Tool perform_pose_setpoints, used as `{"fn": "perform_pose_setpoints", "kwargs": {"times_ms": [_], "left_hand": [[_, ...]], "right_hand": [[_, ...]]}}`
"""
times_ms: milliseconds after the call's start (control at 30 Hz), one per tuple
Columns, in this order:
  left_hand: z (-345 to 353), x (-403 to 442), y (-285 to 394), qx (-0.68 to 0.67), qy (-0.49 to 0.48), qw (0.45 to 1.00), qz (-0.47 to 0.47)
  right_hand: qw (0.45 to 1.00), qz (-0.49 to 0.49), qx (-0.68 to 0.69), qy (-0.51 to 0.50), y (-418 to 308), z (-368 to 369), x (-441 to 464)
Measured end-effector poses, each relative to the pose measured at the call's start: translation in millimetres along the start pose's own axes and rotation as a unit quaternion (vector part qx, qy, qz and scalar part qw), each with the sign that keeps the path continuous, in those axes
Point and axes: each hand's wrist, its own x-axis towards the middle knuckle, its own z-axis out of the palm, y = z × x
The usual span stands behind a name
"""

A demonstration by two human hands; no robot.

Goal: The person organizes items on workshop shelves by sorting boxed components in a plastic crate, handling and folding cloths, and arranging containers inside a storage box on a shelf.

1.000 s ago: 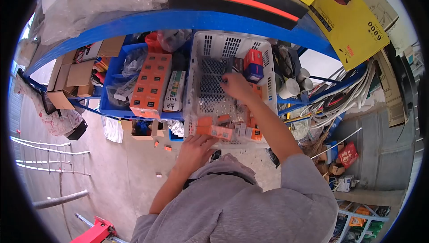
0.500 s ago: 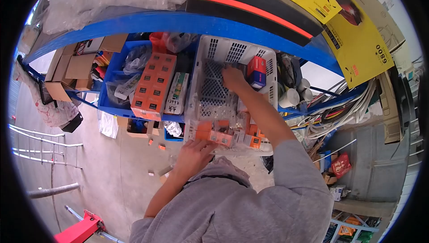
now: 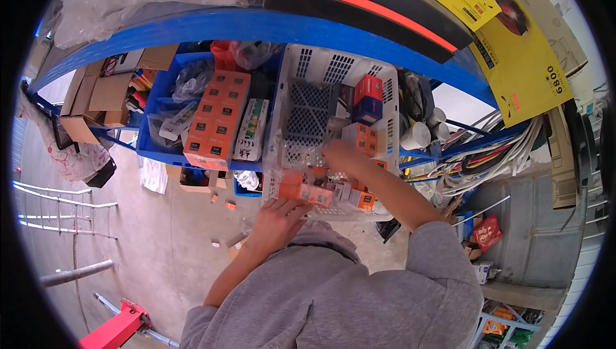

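A white plastic basket sits on the shelf before me. At its near rim, my left hand has its fingers curled against the edge, beside a small orange box. Down inside the basket is my right hand, over a clear plastic bag and small items. Its fingertips are blurred, so any hold is hidden. Just beyond this hand stands an orange-and-white carton. Further back is a red-and-blue box. Another small orange box lies at the front left of the basket.
Left of the basket, a blue bin holds a tall orange carton, a white box and plastic bags. A blue shelf beam crosses above. Coiled cables hang at the right. Small boxes lie on the floor.
My right hand has drawn back toward me from the middle of the basket to its front part, uncovering the mesh floor and the orange-and-white carton. The left hand stays at the near rim.
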Motion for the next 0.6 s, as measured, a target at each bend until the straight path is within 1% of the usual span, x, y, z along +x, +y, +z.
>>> {"fn": "perform_pose_setpoints", "kwargs": {"times_ms": [67, 100, 167, 200, 267, 300, 367, 400, 467, 500, 567, 600], "left_hand": [[0, 0, 1, 0.003, 0.003, 1.000, 0.000], [1, 0, 1, 0.005, 0.001, 1.000, 0.001], [1, 2, 3, 0.029, 0.017, 0.999, 0.005], [1, 3, 3, 0.031, 0.016, 0.999, 0.006], [0, 2, 4, 0.020, 0.028, 0.999, -0.001], [-1, 2, 5, 0.020, 0.026, 0.999, -0.001], [-1, 2, 8, 0.011, 0.032, 0.999, -0.010], [0, 2, 8, 0.010, 0.034, 0.999, -0.011], [-1, 1, 8, 0.010, 0.040, 0.999, -0.004], [-1, 1, 6, 0.011, 0.043, 0.999, -0.004], [1, -1, 4, 0.014, 0.038, 0.999, -0.004], [2, -1, 4, 0.015, 0.040, 0.999, -0.004]], "right_hand": [[0.988, 0.005, 0.139, 0.070, -3, -18, 25], [0.987, 0.005, 0.142, 0.072, -7, -21, 37], [0.965, -0.011, 0.135, 0.225, -17, -22, 60], [0.964, -0.011, 0.136, 0.227, -19, -20, 68], [0.958, 0.029, 0.134, 0.253, -23, -8, 79], [0.957, 0.031, 0.136, 0.253, -19, 1, 86], [0.958, -0.029, 0.125, 0.257, -9, 14, 98], [0.958, -0.030, 0.124, 0.255, -7, 11, 99], [0.967, -0.026, 0.150, 0.206, -5, 5, 102], [0.967, -0.027, 0.148, 0.207, -6, -6, 94], [0.963, -0.013, 0.208, 0.173, -12, -34, 58], [0.963, -0.014, 0.206, 0.174, -11, -35, 44]]}}
